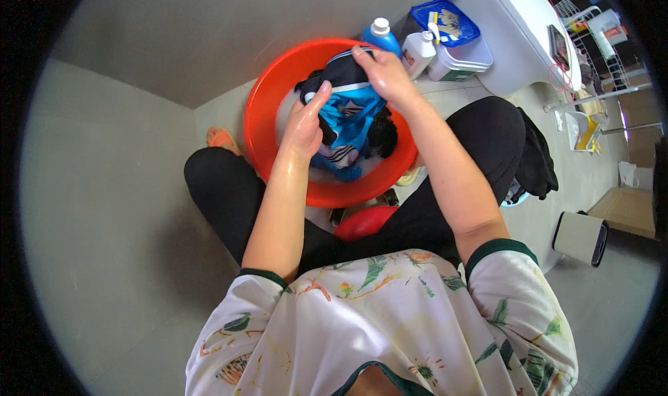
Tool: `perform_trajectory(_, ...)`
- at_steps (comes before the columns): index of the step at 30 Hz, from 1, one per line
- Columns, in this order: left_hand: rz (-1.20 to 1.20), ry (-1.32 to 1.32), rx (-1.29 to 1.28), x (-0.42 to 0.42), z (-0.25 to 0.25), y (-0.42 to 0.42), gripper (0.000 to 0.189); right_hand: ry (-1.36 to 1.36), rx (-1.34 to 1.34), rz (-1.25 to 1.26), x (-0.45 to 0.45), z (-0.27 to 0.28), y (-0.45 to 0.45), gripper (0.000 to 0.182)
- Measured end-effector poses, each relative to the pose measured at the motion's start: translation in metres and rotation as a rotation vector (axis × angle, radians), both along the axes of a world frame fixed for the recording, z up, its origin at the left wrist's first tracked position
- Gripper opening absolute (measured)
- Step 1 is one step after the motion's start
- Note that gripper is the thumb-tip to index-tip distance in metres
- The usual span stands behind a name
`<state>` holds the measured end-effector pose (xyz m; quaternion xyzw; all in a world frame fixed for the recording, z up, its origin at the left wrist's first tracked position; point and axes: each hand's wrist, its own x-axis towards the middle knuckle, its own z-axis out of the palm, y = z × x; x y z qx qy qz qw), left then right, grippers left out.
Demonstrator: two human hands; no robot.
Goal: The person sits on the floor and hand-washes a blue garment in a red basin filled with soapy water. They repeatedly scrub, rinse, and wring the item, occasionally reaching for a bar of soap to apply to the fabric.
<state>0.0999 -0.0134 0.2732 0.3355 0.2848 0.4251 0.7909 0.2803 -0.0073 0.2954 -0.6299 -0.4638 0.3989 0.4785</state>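
Observation:
A round orange-red plastic basin [259,130] stands on the floor between my legs, with cloudy, sudsy water [318,175] in it. Both hands are over the basin, gripping a wet blue and black garment [360,106] with white trim and striped parts. My left hand [305,122] pinches its left side, thumb uppermost. My right hand [383,75] has hold of the black upper part near the far rim. Lower folds of the garment hang into the water. Beside them lies a dark, fluffy-looking bunch [383,134]. The fingers beneath the cloth are mostly hidden.
Behind the basin stand a blue bottle with white cap [382,37], a white pump bottle [418,54] and a white tub [459,65] with a blue lid [445,22]. A phone [559,46] rests on a white surface. Dark clothes [537,153] lie in a light-blue container to my right.

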Motion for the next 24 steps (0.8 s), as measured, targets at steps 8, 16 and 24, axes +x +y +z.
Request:
perform_trajectory(8,0.086,0.062,-0.036,0.020,-0.021,0.005,0.037,-0.020,-0.097,-0.107,0.021,-0.026,0.034,0.040)
perform_trajectory(16,0.032,-0.115,-0.428,0.035,-0.028,0.011,0.049,-0.184,-0.206,-0.544,0.172,-0.047,0.094,0.032)
perform_trajectory(24,-0.049,-0.140,-0.453,0.047,-0.035,0.020,0.054,-0.725,-0.527,-0.526,0.275,-0.105,0.099,0.037)
